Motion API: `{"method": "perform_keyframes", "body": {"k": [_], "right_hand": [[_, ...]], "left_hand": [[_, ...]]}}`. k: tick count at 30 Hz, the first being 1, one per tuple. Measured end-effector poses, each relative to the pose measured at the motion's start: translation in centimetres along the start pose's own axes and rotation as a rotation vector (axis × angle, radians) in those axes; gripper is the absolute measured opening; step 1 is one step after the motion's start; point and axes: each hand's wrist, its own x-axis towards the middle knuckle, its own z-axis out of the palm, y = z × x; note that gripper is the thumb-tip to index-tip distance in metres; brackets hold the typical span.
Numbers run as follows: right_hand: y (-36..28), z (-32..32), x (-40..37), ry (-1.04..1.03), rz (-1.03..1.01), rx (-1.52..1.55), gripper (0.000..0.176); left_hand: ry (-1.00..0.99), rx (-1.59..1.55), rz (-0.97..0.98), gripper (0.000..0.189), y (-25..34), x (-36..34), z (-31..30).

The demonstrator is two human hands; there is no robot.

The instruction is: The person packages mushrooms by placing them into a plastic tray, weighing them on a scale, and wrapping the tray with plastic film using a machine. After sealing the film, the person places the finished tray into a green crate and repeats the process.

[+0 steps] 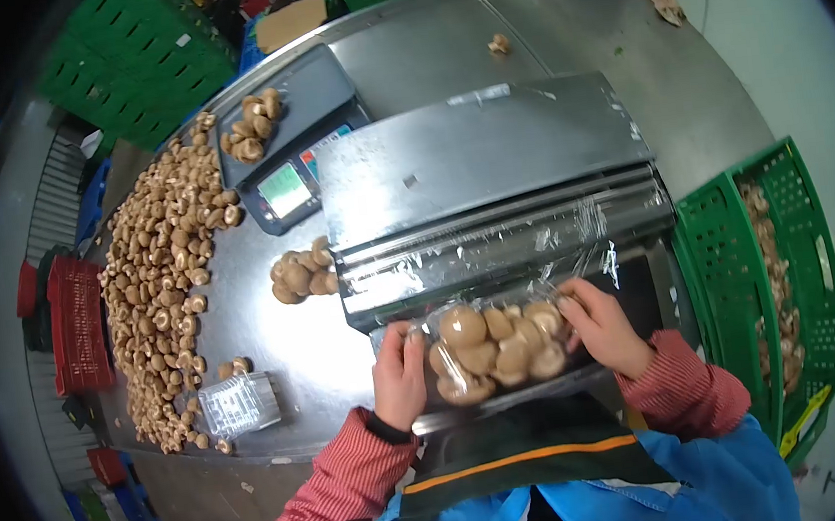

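Note:
A pack of brown mushrooms under clear film lies in front of the metal wrapping machine. At its left end, my left hand has its fingers closed on the film edge. My right hand pinches the film at the pack's right end. Clear film also lies over the machine's roller. To the left of the machine sits a small group of mushrooms. Whether a tray is under the wrapped mushrooms is hard to make out.
A large mushroom pile covers the table's left side, near clear trays. Behind stands a scale bearing mushrooms. Green crates with mushrooms stand at the right, a red crate at the far left, stacked green crates at the back.

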Motion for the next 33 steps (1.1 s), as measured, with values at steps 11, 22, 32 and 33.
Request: {"method": "perform_keyframes", "body": {"k": [11,22,32,33], "right_hand": [[3.6,-1.5,-0.3,0.237,-0.214,-0.375,0.018],[6.9,-5.1,-7.0,0.398,0.062,-0.193,0.030],[15.0,4.2,-9.0,-0.038,0.244,0.173,0.026],[13.8,5.0,-8.3,-0.166,0.245,0.202,0.026]], "left_hand": [[0.087,-0.263,-0.290,0.018,-3.0,-3.9,-0.3],[0.089,-0.458,-0.541,0.021,-2.5,-10.5,-4.7],[-0.650,-0.435,-0.299,0.012,-12.3,-10.2,4.1],[-0.766,-0.758,-0.448,0.019,-12.4,-9.4,5.0]]}}
